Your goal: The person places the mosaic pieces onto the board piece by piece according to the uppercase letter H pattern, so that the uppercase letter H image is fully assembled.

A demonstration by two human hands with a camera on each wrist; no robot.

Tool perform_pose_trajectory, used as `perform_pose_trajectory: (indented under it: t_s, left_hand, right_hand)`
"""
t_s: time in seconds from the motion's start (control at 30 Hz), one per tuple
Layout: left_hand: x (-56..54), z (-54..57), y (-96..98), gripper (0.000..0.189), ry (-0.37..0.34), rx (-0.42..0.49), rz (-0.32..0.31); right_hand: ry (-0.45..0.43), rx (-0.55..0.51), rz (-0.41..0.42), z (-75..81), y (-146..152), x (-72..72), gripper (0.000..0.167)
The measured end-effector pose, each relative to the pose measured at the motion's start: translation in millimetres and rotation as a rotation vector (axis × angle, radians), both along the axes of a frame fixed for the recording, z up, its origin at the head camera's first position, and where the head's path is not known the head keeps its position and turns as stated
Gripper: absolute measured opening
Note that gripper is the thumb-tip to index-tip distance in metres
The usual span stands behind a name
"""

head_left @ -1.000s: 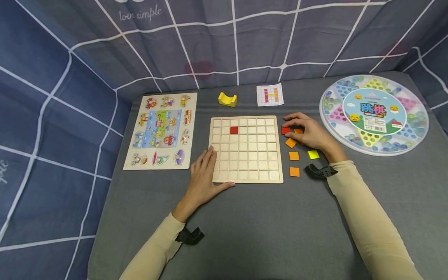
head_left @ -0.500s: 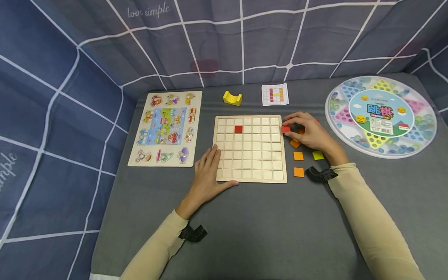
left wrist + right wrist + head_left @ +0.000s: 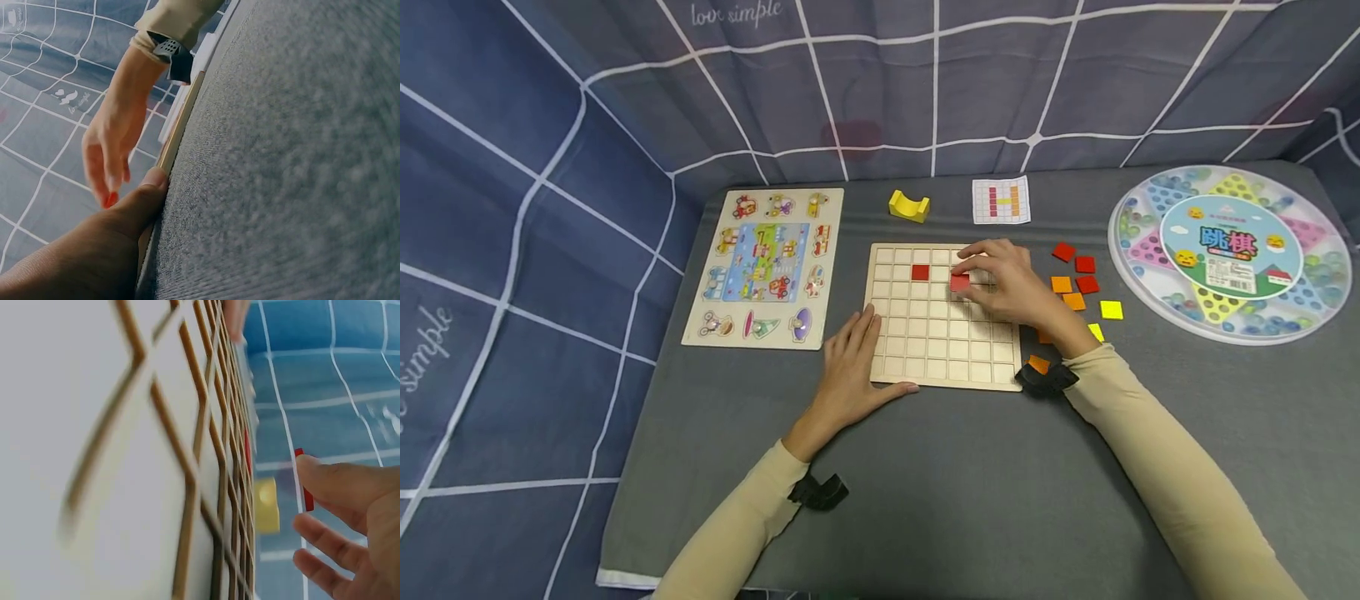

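Over the upper right part of the wooden grid board [image 3: 940, 350], my right hand [image 3: 1011, 283] pinches a red square tile [image 3: 959, 282] between thumb and fingers. The right wrist view shows this tile [image 3: 305, 481] edge-on, held off the board. Another red tile [image 3: 920, 272] lies in a cell of the board's second row. My left hand [image 3: 850, 367] rests at the board's lower left corner with fingers extended, its thumb [image 3: 153, 178] along the near edge. To the right of the board lie loose red tiles [image 3: 1086, 264], orange tiles [image 3: 1073, 302] and yellow tiles [image 3: 1111, 310], some partly covered by the right arm.
Behind the board lie a yellow curved block [image 3: 909, 207] and a printed pattern card [image 3: 1002, 201]. A picture puzzle board [image 3: 763, 267] is at left. The round Chinese checkers box [image 3: 1228, 250] sits at right. A grid-patterned curtain [image 3: 880, 92] hangs behind the table.
My right hand has lifted the red tile from beside the board and carried it left over the grid. The left hand stays at the board's corner. The head view has shifted slightly.
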State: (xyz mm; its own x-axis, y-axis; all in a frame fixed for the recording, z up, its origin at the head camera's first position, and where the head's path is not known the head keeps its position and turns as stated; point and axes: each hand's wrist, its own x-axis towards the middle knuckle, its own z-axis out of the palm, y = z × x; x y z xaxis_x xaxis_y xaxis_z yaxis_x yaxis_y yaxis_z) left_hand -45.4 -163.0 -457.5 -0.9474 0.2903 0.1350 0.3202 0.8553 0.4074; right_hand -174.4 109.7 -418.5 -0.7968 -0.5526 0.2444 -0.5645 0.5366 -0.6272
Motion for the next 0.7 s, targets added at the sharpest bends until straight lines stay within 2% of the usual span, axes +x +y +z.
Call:
perform_pose_trajectory:
  t_s: [0.2,0.33,0.53,0.7]
  left_hand:
    - [-0.4,0.9,0.0,0.114,0.011,-0.011,0.010]
    - [-1.0,1.3,1.0,0.114,0.013,-0.007,0.017]
    - [-1.4,0.0,1.3,0.115,-0.003,-0.005,0.021]
    - [-0.9,0.7,0.3,0.116,-0.009,-0.001,0.024]
  right_hand:
    - [0.010,0.038,-0.015,6.9,-35.6,4.7,0.026]
    - [-0.050,0.048,-0.039,5.1,-50.7,3.5,0.026]
    - [-0.151,0.045,-0.077,-4.3,-58.3,-1.2,0.028]
    - [-0.176,0.035,-0.083,-11.9,-59.3,-4.4,0.027]
